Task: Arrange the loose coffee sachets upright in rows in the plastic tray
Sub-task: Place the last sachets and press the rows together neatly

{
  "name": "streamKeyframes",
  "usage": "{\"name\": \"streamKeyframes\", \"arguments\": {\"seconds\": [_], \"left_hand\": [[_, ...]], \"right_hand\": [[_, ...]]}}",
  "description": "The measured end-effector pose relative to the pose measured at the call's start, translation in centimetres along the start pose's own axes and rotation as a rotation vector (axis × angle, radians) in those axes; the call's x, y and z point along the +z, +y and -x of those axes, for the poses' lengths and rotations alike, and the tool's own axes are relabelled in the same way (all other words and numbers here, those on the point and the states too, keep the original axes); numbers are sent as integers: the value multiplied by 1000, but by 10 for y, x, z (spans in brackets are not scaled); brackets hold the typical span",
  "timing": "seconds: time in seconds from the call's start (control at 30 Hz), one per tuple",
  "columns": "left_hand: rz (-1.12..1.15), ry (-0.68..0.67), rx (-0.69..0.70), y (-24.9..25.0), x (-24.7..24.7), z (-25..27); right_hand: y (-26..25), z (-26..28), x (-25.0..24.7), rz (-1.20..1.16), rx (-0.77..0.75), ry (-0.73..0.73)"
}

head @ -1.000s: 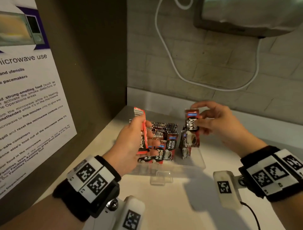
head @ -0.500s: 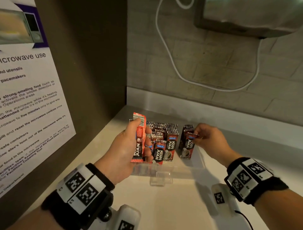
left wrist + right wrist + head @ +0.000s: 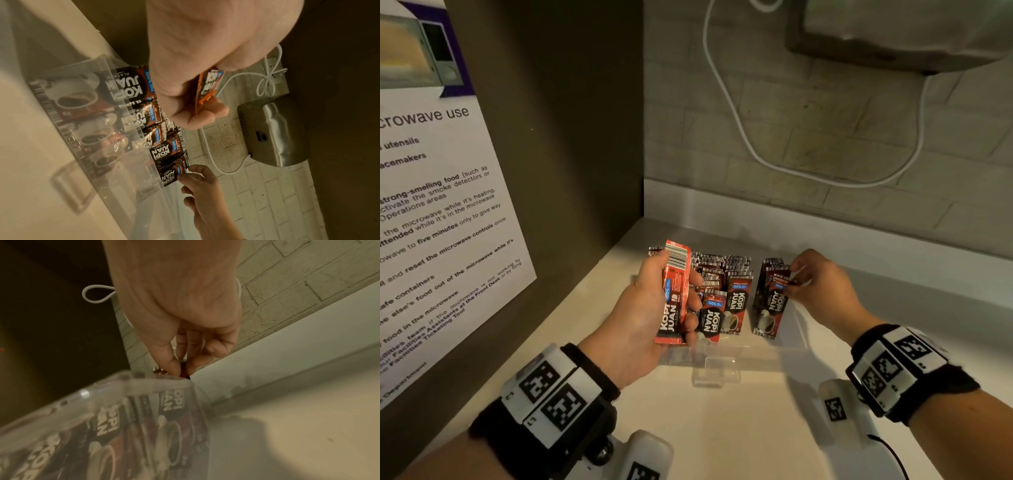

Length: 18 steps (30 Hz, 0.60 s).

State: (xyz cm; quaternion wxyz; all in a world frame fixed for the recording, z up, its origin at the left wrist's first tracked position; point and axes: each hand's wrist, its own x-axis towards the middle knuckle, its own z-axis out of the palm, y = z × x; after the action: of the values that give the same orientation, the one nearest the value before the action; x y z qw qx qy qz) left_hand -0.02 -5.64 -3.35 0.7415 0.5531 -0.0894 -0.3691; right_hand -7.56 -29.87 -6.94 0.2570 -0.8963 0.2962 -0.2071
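Clear tray (image 3: 753,353) on counter (image 3: 722,428), near the far wall. Inside, upright sachet rows (image 3: 726,274) at left and middle; separate right row (image 3: 770,298) set apart by a gap. Left hand (image 3: 643,308) over the tray's left end, gripping a stack of sachets (image 3: 674,291). Right hand (image 3: 822,287) at right, pinching the front sachet (image 3: 779,291) top of the right row. Poster (image 3: 438,205) on left wall; cable (image 3: 756,150) and dispenser (image 3: 904,31) on far wall.
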Motion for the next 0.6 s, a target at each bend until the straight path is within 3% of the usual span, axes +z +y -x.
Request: {"name": "streamKeyframes", "arguments": {"seconds": [0.17, 0.3, 0.43, 0.53, 0.6], "left_hand": [[30, -24, -44, -2, -1, -3], [23, -88, -55, -4, -1, -3], [-173, -173, 75, -11, 4, -2], [-235, -165, 157, -13, 8, -1], [-254, -122, 177, -14, 8, -1]], "right_hand": [[-9, 1, -7, -46, 64, 102], [-39, 11, -21, -319, -31, 191], [-84, 35, -35, -630, -75, -126], [-96, 44, -36, -522, -101, -350], [-95, 46, -33, -469, -143, -388]]}}
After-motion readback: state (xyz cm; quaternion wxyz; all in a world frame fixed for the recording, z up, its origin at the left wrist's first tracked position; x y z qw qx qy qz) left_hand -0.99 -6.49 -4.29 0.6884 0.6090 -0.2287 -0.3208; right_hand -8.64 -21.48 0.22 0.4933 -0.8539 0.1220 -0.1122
